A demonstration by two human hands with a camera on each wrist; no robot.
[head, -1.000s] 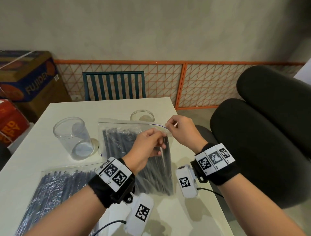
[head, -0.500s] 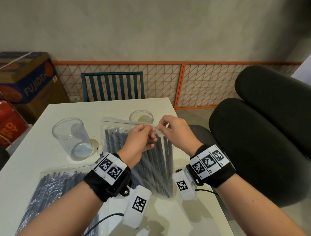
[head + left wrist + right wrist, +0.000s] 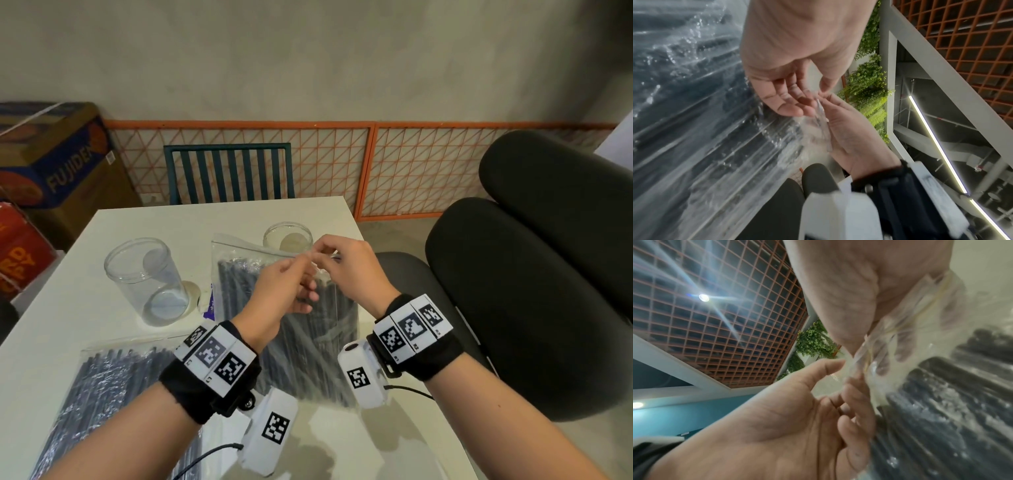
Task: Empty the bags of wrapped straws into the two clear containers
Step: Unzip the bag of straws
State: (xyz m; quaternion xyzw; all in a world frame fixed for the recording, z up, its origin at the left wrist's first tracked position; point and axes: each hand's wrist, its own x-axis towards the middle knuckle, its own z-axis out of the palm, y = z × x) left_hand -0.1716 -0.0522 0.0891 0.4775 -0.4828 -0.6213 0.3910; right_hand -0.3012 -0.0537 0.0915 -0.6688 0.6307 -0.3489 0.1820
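A clear zip bag of dark wrapped straws (image 3: pixel 239 284) stands tilted on the white table (image 3: pixel 102 240). My left hand (image 3: pixel 304 271) and right hand (image 3: pixel 320 262) meet at its top right corner and both pinch the plastic lip. In the left wrist view the left hand (image 3: pixel 818 95) pinches the lip from above against the right hand's fingertips (image 3: pixel 830 100). The right wrist view shows the bag (image 3: pixel 941 402) with fingers on both sides of the film. One clear container (image 3: pixel 144 281) stands left of the bag, another (image 3: pixel 287 236) behind it. A second bag (image 3: pixel 113 394) lies flat at the near left.
A teal slatted chair (image 3: pixel 229 171) stands at the table's far edge. Black padded chairs (image 3: pixel 531 291) crowd the right side. Cardboard boxes (image 3: pixel 51 161) are stacked at the far left. Orange mesh panels (image 3: pixel 428 171) line the wall. A small lid (image 3: pixel 191 291) lies by the left container.
My hands have drawn together at the bag's top right corner and risen slightly. The bag stands a little more upright than a second ago.
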